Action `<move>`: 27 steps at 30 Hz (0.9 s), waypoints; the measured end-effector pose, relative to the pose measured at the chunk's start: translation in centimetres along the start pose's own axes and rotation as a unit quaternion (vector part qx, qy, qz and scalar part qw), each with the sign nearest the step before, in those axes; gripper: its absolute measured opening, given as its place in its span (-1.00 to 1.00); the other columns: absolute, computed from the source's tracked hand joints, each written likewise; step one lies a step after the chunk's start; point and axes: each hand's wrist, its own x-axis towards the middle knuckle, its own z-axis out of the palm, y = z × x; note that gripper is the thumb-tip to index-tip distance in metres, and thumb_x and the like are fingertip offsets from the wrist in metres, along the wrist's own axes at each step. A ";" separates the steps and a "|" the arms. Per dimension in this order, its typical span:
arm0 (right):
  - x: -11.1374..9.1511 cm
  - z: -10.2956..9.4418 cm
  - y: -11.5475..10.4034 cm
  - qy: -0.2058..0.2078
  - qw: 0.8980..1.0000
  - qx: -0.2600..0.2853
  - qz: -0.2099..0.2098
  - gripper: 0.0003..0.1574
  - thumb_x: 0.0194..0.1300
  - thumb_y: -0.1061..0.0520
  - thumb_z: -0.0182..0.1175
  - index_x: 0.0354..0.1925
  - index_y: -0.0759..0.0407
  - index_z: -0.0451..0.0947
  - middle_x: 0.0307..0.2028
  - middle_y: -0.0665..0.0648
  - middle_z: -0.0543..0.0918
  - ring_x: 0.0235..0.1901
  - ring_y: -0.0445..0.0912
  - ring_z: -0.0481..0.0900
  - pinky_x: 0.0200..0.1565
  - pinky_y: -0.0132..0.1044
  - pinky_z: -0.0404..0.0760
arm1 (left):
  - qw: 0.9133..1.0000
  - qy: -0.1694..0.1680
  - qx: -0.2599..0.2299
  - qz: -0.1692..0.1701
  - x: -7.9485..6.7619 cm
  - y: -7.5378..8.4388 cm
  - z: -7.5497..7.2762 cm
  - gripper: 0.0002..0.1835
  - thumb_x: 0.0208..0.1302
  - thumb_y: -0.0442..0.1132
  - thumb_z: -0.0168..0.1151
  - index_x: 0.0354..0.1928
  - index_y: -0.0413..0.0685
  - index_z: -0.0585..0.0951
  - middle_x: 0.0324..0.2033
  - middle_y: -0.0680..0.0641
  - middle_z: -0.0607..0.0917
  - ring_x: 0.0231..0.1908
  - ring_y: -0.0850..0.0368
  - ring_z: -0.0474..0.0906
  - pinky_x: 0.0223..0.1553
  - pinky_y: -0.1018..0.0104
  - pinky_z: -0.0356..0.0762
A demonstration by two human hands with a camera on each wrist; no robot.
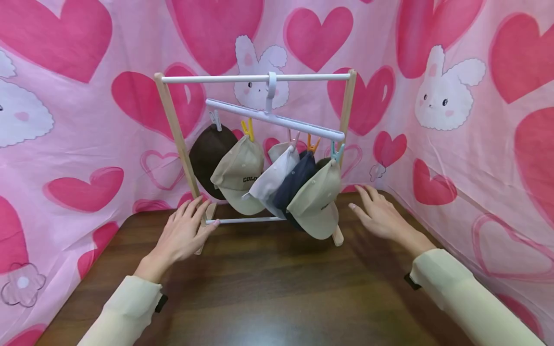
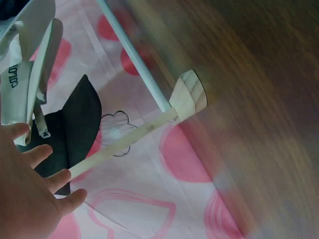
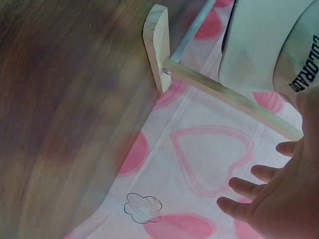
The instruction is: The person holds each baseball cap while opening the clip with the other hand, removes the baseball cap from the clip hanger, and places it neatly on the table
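A white hanger [image 1: 281,120] hooks over the top rod of a wooden rack [image 1: 175,132] and tilts down to the right. Clothespins hold several caps from it: a dark brown cap [image 1: 203,154], a beige cap with lettering [image 1: 244,166], a white cap [image 1: 272,178], a navy cap [image 1: 296,178] and a front beige cap [image 1: 318,192]. My left hand [image 1: 186,230], fingers spread, is beside the rack's lower left post and overlaps it in the head view. To the right of the caps, my right hand [image 1: 381,216] is held out with its fingers extended, holding nothing.
The rack stands on a brown wooden table [image 1: 268,288], with wooden feet [image 3: 157,50] at its sides and a white lower rod [image 2: 137,57] between them. Pink cloth [image 1: 467,178] with hearts and rabbits surrounds the table at the back and sides.
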 end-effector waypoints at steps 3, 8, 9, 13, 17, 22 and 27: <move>0.0 0.0 -0.1 0.003 1.000 0.007 0.001 -0.10 0.59 -0.17 -0.04 0.59 0.29 -0.05 0.52 0.42 0.06 0.38 0.49 0.16 0.31 0.48 0.13 | 1.000 0.002 -0.007 0.000 0.1 0.2 0.2 -0.17 0.47 0.37 -0.05 0.56 0.00 0.25 0.51 -0.22 0.24 0.49 -0.33 0.05 0.34 -0.40 0.09; 0.0 0.0 -0.1 0.005 1.000 0.015 0.005 -0.11 0.60 -0.20 -0.08 0.59 0.28 -0.05 0.51 0.42 0.07 0.38 0.48 0.18 0.31 0.48 0.16 | 1.000 0.001 -0.024 0.003 0.1 0.4 0.5 -0.15 0.45 0.36 0.00 0.56 -0.04 0.24 0.51 -0.21 0.25 0.48 -0.29 0.10 0.36 -0.35 0.15; 0.0 0.0 -0.2 0.006 1.000 0.018 0.005 -0.11 0.60 -0.19 -0.08 0.58 0.28 -0.05 0.50 0.42 0.08 0.37 0.48 0.18 0.30 0.48 0.17 | 1.000 0.003 -0.027 0.005 0.1 0.5 0.6 -0.15 0.45 0.36 0.00 0.56 -0.04 0.24 0.51 -0.21 0.25 0.48 -0.28 0.11 0.36 -0.34 0.17; 0.0 -0.1 -0.3 0.008 0.999 0.033 0.006 -0.11 0.60 -0.17 -0.06 0.58 0.29 -0.06 0.49 0.44 0.10 0.38 0.48 0.17 0.30 0.46 0.20 | 0.999 0.013 -0.043 0.024 0.3 1.1 0.8 -0.19 0.45 0.31 0.06 0.54 -0.02 0.28 0.49 -0.19 0.28 0.47 -0.25 0.17 0.35 -0.32 0.22; -0.1 -0.3 -0.3 0.013 0.999 0.048 0.010 -0.10 0.59 -0.14 -0.02 0.59 0.26 -0.09 0.49 0.42 0.11 0.41 0.44 0.16 0.31 0.43 0.24 | 0.997 0.028 -0.054 0.042 0.7 1.7 1.1 -0.26 0.45 0.24 0.13 0.52 0.04 0.31 0.48 -0.16 0.33 0.44 -0.21 0.24 0.32 -0.31 0.29; -0.2 -0.2 -0.2 0.014 0.998 0.057 0.009 -0.10 0.59 -0.14 -0.01 0.60 0.24 -0.09 0.49 0.40 0.13 0.42 0.40 0.19 0.29 0.42 0.28 | 0.996 0.028 -0.071 0.042 0.9 2.4 1.6 -0.28 0.45 0.20 0.17 0.51 0.08 0.32 0.45 -0.11 0.37 0.40 -0.15 0.32 0.28 -0.29 0.36; -0.2 -0.2 -0.2 0.015 0.998 0.062 0.012 -0.10 0.59 -0.15 -0.02 0.60 0.23 -0.09 0.49 0.39 0.13 0.43 0.37 0.19 0.29 0.42 0.28 | 0.995 0.016 -0.092 0.027 1.1 3.0 1.8 -0.25 0.45 0.28 0.12 0.52 0.09 0.31 0.43 -0.06 0.41 0.39 -0.12 0.37 0.26 -0.29 0.39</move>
